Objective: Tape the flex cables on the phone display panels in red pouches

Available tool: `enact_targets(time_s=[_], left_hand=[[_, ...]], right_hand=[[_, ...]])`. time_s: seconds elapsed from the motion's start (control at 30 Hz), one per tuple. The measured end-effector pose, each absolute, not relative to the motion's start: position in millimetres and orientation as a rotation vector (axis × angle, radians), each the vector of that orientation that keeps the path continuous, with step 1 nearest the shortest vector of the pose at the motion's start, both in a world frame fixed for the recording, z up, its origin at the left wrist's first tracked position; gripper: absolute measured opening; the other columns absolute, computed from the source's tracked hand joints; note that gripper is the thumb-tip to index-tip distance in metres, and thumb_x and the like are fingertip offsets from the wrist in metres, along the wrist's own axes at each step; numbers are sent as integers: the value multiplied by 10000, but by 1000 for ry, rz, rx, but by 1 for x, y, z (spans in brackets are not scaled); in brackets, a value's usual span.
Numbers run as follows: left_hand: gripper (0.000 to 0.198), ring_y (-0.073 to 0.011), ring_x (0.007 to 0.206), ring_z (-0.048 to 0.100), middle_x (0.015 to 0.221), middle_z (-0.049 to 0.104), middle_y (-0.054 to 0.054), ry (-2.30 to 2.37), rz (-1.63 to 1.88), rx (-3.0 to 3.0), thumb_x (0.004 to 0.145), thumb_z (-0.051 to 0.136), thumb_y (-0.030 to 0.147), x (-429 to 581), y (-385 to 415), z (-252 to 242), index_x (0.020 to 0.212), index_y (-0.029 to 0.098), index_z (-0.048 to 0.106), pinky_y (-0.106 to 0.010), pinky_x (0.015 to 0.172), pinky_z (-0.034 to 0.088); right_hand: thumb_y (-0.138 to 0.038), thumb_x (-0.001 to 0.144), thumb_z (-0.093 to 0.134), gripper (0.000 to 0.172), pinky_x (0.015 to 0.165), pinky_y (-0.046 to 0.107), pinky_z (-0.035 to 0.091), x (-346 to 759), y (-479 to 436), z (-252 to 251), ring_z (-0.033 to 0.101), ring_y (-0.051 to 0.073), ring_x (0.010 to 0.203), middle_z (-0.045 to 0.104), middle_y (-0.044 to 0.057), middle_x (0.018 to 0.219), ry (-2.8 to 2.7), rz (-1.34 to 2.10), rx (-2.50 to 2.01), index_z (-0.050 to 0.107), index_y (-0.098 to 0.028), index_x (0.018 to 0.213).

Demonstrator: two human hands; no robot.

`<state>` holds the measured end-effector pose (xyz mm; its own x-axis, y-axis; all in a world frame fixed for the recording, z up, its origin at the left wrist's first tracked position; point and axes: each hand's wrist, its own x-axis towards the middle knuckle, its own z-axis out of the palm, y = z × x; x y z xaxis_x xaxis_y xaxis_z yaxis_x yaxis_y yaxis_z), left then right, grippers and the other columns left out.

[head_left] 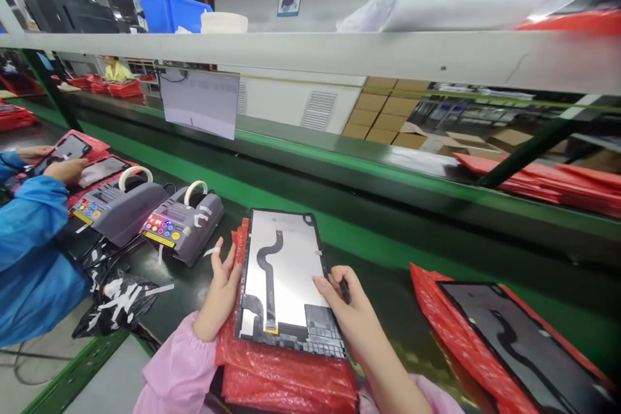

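Observation:
A flat panel [295, 272] with a silver back, black edges and a curved dark ribbon cable lies on red bubble wrap [291, 378] in front of me. At its left edge my left hand [220, 291] has its fingers apart, with a small white strip of tape [212, 251] on a fingertip. My right hand [347, 301] is at the panel's right edge, its fingers curled round a small black object [345, 291], the thumb over the panel.
Two grey tape dispensers [184, 223] stand at the left, beside a co-worker's blue sleeves [36, 226] and a black bag [116, 297] covered in tape bits. Another panel [524, 343] lies on red wrap at the right. A shelf [291, 55] crosses above.

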<state>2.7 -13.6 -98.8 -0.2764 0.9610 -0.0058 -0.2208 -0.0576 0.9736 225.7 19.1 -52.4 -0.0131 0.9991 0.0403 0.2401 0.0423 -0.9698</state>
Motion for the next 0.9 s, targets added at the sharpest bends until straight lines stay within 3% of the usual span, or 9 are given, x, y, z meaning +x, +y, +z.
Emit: enact_targets(time_s=[0.17,0.27,0.4,0.47,0.57,0.73,0.9], left_hand=[[793,-225,1444,378,1590,319,-166,1257,1555,782,940,552,535,11,-24,-103,1518,279,73,-439,1216,212],[765,-211,1461,347,1592,323,-150,1269,1549,762,934,575,521,14,-30,-102,1499,280,118,-416,1231,169],[696,-206,1457,355,1598,328,-101,1313,1545,679,953,553,502,16,-30,-104,1496,340,150,-409,1230,192],[664,-226,1472,323,1614,297,-87,1338,1540,626,954,537,530,20,-28,-107,1493,348,195,-425,1225,216],[758,-243,1509,224,1638,224,-108,1325,1575,659,905,611,519,27,-26,-108,1499,300,195,-434,1231,203],[911,-264,1333,519,1523,435,-129,1247,1461,707,847,701,362,33,-29,-91,1532,312,102,-497,1181,324],[915,-258,1286,560,1470,493,-109,1245,1448,708,826,719,341,31,-30,-81,1532,310,138,-480,1165,358]], right_hand=[[-698,730,588,493,503,264,302,233,13,-45,426,165,489,455,-38,544,-1790,932,-1667,400,-243,746],[-744,796,535,506,466,263,289,269,3,-34,443,156,445,586,2,594,-1717,744,-1787,488,-241,775],[-854,805,389,743,424,273,330,339,-6,-48,402,133,391,594,30,588,-1267,926,-1607,623,-188,1036],[-780,800,509,694,433,275,370,368,-13,-68,453,138,427,609,26,635,-1093,996,-1601,633,-182,1129],[-719,687,685,616,455,300,453,392,-28,-99,557,180,499,638,47,653,-872,1004,-1651,660,-183,988],[-688,566,807,608,403,280,444,392,-38,-115,527,144,430,631,59,615,-941,886,-1699,644,-135,760],[-727,566,785,641,382,270,432,391,-31,-116,533,136,403,677,101,668,-1002,819,-1734,611,-134,734]])
